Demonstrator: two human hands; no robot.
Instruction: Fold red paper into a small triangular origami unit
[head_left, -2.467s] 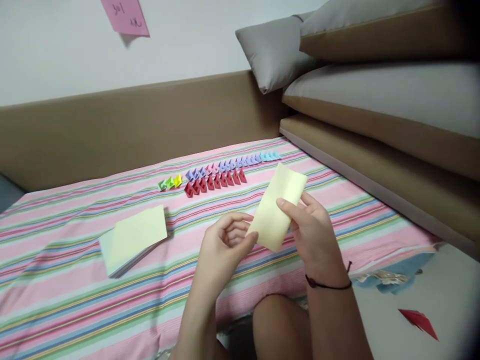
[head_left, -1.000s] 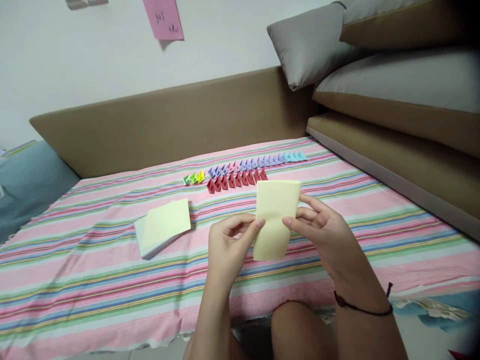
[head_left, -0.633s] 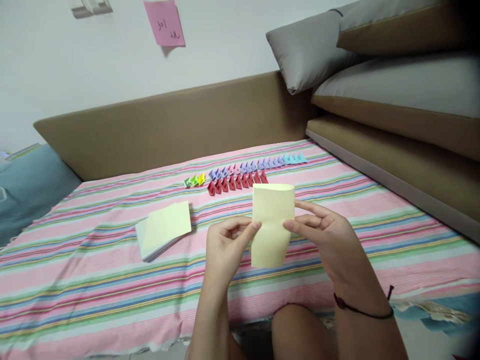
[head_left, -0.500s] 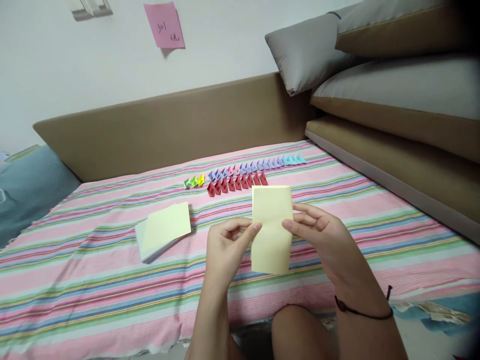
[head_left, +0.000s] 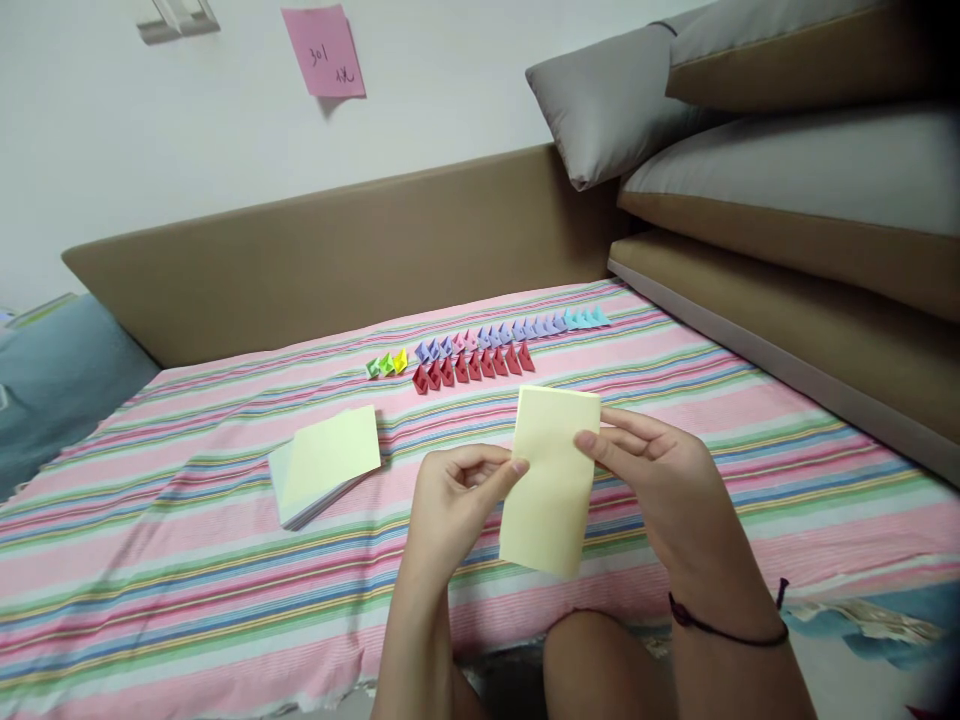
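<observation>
A pale yellow sheet of paper (head_left: pixel 551 500), folded into a tall rectangle, is held up above the striped cloth. My left hand (head_left: pixel 457 505) pinches its left edge between thumb and fingers. On the right edge, a little higher, my right hand (head_left: pixel 656 475) grips it with the thumb in front and the fingers partly behind. The sheet leans slightly, its top toward the right. To the left lies a stack of square paper sheets (head_left: pixel 334 455), pale yellow on top. Beyond the hands stand a row of dark red folded paper pieces (head_left: pixel 474 368) and a row of purple ones (head_left: pixel 517 331).
Green and yellow folded pieces (head_left: pixel 387 364) and light blue ones (head_left: pixel 587 319) stand at the rows' ends. A brown backrest (head_left: pixel 337 260) closes off the back. Grey and brown cushions (head_left: pixel 795 170) are piled at right. A pink note (head_left: pixel 324 52) hangs on the wall.
The folded sheet has tilted, its top shifting right and its lower end coming down toward me. My right hand has moved slightly right; both hands keep their hold.
</observation>
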